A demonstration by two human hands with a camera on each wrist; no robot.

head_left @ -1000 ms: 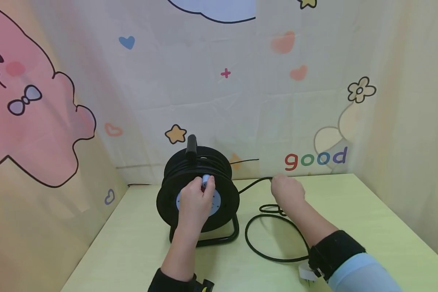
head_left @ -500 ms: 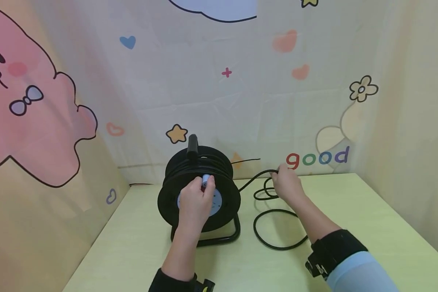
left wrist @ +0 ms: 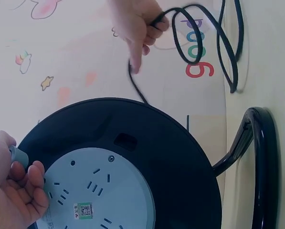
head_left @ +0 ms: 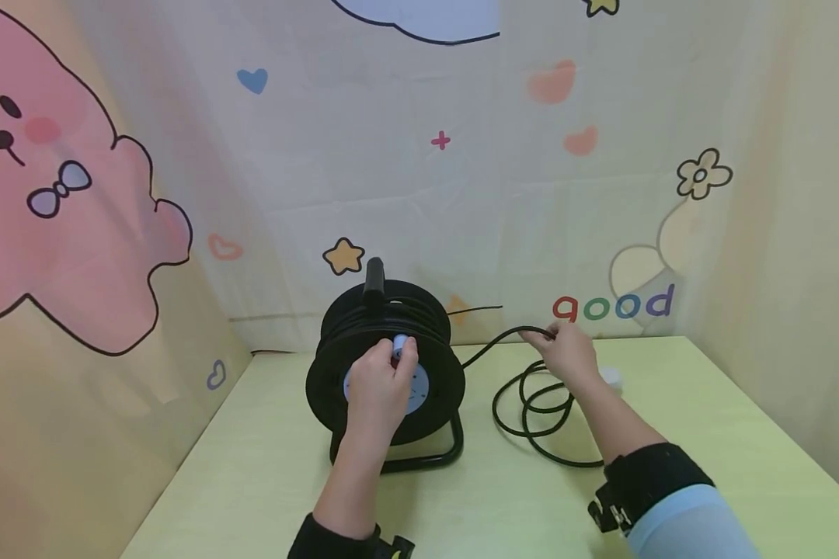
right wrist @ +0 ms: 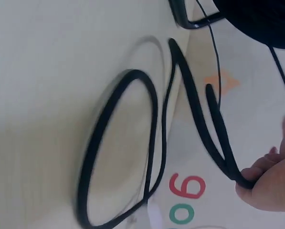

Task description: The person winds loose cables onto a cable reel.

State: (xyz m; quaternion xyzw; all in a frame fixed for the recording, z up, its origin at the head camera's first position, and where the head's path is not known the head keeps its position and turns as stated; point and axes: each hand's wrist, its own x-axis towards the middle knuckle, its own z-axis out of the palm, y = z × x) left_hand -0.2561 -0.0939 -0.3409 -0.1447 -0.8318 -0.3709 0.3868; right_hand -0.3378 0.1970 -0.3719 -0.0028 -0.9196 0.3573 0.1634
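Note:
A black cable reel (head_left: 335, 388) with a light blue socket face (left wrist: 109, 186) stands on the table, cable wound round its drum. My left hand (head_left: 383, 380) pinches the light blue crank knob (head_left: 400, 345) near the top of the front disc; in the left wrist view its fingers curl by that knob (left wrist: 19, 156). To the right, my right hand (head_left: 569, 355) grips the black cable (head_left: 496, 340), which runs from the drum into the fingers. Below that hand the loose cable lies in loops (head_left: 527, 435). The right wrist view shows the right hand (right wrist: 271, 179) with cable coming out of it.
A white plug (head_left: 611, 379) lies partly hidden behind the right forearm. The reel's black tube stand (head_left: 422, 463) rests on the pale green table (head_left: 231, 473). Behind is a printed curtain (head_left: 363, 155), with a thin dark line sticking out beside the drum.
My right hand has risen slightly and shifted right with the cable. The loose loops have drawn up closer together, and the plug has moved from the front to behind the forearm. The left hand keeps the knob.

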